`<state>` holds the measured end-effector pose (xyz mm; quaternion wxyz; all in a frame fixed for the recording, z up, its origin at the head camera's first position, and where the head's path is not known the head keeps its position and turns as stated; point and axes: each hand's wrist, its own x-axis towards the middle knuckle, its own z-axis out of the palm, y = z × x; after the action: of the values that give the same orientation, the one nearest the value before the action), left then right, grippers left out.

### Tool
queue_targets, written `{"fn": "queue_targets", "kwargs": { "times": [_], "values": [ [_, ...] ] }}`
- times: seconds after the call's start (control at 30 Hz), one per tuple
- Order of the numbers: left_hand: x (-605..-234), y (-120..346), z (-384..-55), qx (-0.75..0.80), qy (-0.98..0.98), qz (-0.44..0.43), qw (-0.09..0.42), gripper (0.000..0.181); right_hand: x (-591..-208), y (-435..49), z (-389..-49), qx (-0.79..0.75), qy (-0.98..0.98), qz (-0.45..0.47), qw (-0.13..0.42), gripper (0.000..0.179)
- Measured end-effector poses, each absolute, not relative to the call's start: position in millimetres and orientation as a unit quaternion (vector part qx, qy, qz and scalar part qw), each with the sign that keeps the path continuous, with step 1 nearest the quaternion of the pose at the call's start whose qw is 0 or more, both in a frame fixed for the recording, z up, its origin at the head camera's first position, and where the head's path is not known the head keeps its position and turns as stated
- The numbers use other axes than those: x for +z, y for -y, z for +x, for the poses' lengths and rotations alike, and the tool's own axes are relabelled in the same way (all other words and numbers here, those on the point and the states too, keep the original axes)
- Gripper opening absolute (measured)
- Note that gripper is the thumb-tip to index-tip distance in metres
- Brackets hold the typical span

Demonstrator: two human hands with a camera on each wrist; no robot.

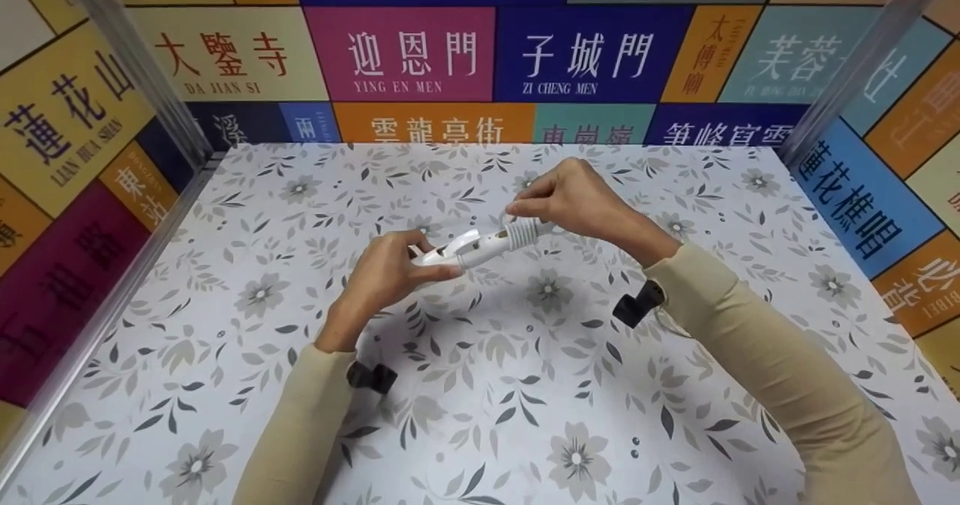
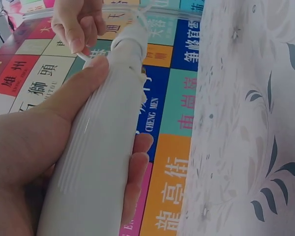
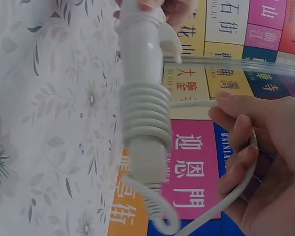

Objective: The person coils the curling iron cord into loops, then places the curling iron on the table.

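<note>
A white curling iron (image 1: 489,249), wand-shaped with a side lever (image 1: 466,243), is held slanting above the table. My left hand (image 1: 386,266) grips its thick ribbed body (image 2: 96,142), thumb along the top and fingers underneath. The white power cord (image 3: 221,205) leaves the tapered end and lies in several tight coils (image 3: 146,115) around the narrower part. With thumb and curled fingers, my right hand (image 1: 577,196) holds the cord beside those coils. In the right wrist view a stretch of cord runs across the palm and loops back below the tapered end.
A floral-patterned cloth (image 1: 480,415) covers the table. Colourful printed panels (image 1: 401,55) stand behind and at both sides, with clear corner posts (image 1: 124,47) where they meet. Small black devices (image 1: 637,304) are worn at both wrists.
</note>
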<state>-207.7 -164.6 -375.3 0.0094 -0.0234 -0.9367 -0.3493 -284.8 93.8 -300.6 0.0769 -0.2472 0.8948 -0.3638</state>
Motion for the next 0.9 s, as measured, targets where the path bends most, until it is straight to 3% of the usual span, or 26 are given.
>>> {"fn": "queue_targets", "kwargs": {
  "times": [0.27,0.43,0.67,0.9],
  "values": [
    [-371.7,167.6,-208.6,-0.374,0.926,0.034,0.029,0.056,-317.3,-100.1,-273.9,-0.422,-0.853,-0.304,0.051,0.034],
    [-366.6,172.2,-206.4,-0.387,0.920,0.046,0.037,0.058,-328.6,-101.6,-268.6,-0.454,-0.830,-0.319,0.062,0.037],
    [-360.2,171.9,-203.0,-0.411,0.907,0.062,0.069,0.057,-334.0,-105.5,-272.4,-0.456,-0.819,-0.319,0.135,0.028],
    [-357.4,176.1,-203.2,-0.430,0.895,0.058,0.103,0.059,-344.1,-110.1,-289.1,-0.425,-0.824,-0.305,0.218,0.032]
  ]
}}
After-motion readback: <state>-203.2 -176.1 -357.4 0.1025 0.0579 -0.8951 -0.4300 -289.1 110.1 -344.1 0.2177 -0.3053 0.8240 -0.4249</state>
